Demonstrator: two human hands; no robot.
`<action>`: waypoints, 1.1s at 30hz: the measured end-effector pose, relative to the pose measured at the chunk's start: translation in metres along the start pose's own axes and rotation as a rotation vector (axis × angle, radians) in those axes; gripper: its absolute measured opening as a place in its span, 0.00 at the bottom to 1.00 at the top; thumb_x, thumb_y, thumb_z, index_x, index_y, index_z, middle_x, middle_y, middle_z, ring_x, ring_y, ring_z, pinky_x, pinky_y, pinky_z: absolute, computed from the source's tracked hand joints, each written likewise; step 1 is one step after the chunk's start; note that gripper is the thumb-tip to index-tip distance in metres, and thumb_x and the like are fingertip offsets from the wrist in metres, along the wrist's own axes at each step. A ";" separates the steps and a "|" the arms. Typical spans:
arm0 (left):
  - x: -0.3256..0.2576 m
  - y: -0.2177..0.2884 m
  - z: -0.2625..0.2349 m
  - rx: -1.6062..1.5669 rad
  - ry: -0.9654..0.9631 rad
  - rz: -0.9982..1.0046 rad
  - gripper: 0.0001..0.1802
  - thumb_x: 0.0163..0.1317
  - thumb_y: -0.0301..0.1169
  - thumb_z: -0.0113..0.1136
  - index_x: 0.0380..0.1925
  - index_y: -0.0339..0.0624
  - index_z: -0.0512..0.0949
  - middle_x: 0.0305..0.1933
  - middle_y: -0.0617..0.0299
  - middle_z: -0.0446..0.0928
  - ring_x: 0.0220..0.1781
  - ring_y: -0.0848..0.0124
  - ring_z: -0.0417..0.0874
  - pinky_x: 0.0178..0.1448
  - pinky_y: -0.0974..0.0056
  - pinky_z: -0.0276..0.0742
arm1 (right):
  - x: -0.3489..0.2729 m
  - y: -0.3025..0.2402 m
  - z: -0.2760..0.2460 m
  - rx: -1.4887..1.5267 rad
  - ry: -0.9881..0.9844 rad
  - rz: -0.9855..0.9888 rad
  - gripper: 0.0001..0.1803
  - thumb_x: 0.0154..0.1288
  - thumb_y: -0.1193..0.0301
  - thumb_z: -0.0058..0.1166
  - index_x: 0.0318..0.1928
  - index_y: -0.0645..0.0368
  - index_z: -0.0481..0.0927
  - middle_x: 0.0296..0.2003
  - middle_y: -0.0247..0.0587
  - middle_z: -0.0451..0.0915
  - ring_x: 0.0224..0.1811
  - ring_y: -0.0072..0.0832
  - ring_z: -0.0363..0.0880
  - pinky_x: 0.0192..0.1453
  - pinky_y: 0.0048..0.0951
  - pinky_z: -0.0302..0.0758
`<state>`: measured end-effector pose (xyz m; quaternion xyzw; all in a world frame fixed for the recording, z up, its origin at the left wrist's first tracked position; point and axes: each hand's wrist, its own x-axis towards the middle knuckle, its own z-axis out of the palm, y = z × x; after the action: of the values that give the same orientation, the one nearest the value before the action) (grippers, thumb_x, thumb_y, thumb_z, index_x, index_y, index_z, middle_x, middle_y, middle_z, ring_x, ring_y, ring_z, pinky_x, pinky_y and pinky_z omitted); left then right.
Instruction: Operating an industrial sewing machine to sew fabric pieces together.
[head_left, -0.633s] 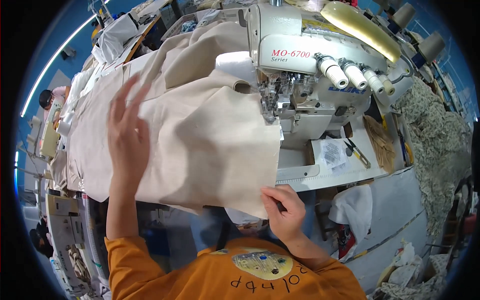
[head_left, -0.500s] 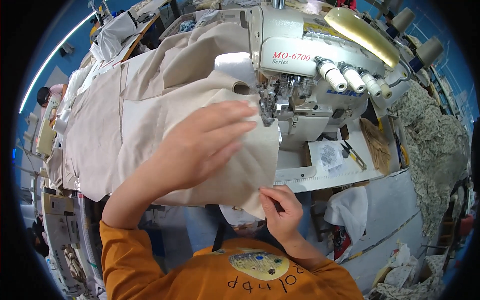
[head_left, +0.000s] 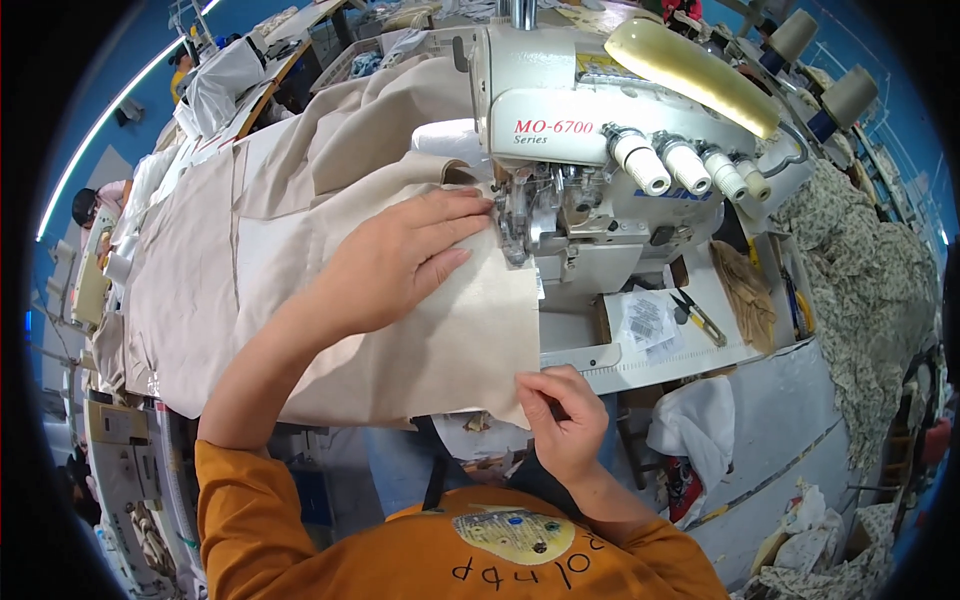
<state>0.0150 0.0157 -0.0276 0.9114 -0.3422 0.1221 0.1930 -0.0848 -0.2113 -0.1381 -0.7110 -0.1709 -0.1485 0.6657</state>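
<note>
While the left hand (head_left: pixel 400 265) lies flat and palm-down on the large beige woven cloth panel (head_left: pixel 300 300), its fingers close together and stretched toward the needle area, the fingertips reach just beside the presser foot of the cream-white industrial overlock sewing machine (head_left: pixel 590 190). The right hand (head_left: pixel 560 420) pinches the near right corner of the cloth between thumb and forefinger, at the front edge of the white tabletop (head_left: pixel 740 330). The cloth is spread over the tabletop to the left of the machine, its right edge running under the machine's foot and its near edge hanging over the front toward the person's orange long-sleeved shirt (head_left: pixel 480 550). More of the same beige cloth is heaped behind and to the left of the machine. To the right of the machine, a small pair of thread snips (head_left: pixel 697 315) lies on the tabletop beside a printed paper slip (head_left: pixel 645 320), and a pile of flowered greenish fabric (head_left: pixel 870 290) is heaped farther right.
</note>
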 end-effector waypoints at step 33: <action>-0.161 0.095 0.069 0.143 0.339 0.231 0.13 0.51 0.27 0.64 0.38 0.47 0.85 0.38 0.67 0.84 0.31 0.76 0.82 0.29 0.74 0.73 | 0.038 -0.001 -0.142 -0.878 -0.044 0.115 0.13 0.55 0.73 0.68 0.42 0.61 0.85 0.40 0.38 0.79 0.34 0.32 0.76 0.37 0.30 0.75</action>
<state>-0.1610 0.0121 -0.1209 0.8441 -0.3973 0.3188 0.1675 -0.0486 -0.3511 -0.1104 -0.9378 -0.0657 -0.1547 0.3038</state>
